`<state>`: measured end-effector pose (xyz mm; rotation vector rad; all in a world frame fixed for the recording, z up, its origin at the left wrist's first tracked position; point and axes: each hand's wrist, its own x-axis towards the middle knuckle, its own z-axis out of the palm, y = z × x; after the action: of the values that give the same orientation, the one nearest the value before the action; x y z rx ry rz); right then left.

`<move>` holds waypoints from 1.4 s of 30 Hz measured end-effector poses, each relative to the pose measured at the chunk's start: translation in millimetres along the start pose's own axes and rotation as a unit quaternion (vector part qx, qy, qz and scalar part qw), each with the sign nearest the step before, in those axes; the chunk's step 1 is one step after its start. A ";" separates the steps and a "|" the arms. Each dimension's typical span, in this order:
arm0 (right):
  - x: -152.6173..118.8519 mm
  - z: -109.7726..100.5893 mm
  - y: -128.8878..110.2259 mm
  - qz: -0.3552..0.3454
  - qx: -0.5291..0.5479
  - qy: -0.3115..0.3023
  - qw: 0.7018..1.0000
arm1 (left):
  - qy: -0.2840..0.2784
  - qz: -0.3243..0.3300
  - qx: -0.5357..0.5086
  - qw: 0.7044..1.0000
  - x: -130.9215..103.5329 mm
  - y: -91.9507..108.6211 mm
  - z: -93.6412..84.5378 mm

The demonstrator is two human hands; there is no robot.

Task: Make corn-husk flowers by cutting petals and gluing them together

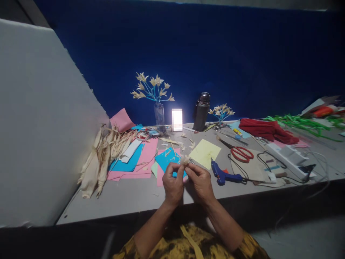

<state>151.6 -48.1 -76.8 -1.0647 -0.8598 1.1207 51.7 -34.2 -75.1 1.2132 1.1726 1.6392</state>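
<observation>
My left hand (173, 181) and my right hand (201, 181) meet just above the table's front part, fingertips pinched together. Between them they grip a small pale husk flower (185, 160), whose petals stick up past the fingers. Its lower part is hidden by my fingers. Beneath and behind the hands lies a blue paper sheet (164, 158) with husk scraps on it. A yellow paper sheet (206, 153) is just beyond my right hand. Close to that hand on the right rests a blue glue gun (222, 174), its nozzle pointing away from me.
Dried corn husks (94, 165) are heaped at the left beside pink paper (145, 163). Husk flowers stand in a glass vase (159, 117) near a flask (202, 111). To the right lie red-handled scissors (242, 154), a power strip (289, 158), red cloth (266, 129) and green strips (299, 124).
</observation>
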 end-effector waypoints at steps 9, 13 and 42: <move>-5.8 2.0 2.5 -0.043 -0.037 0.022 0.998 | 0.000 0.042 -0.006 0.999 3.1 -0.4 -0.6; -10.6 7.8 4.2 -0.025 0.007 0.026 0.999 | -0.009 0.056 0.003 0.998 3.9 -0.7 -2.6; 4.4 -11.8 -5.7 0.130 0.092 -0.056 0.986 | -0.084 0.416 0.345 0.837 21.1 -16.3 -19.0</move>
<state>165.3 -47.0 -74.5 -0.9865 -0.7014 1.4611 29.0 -14.2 -87.5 2.5570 1.2424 1.6443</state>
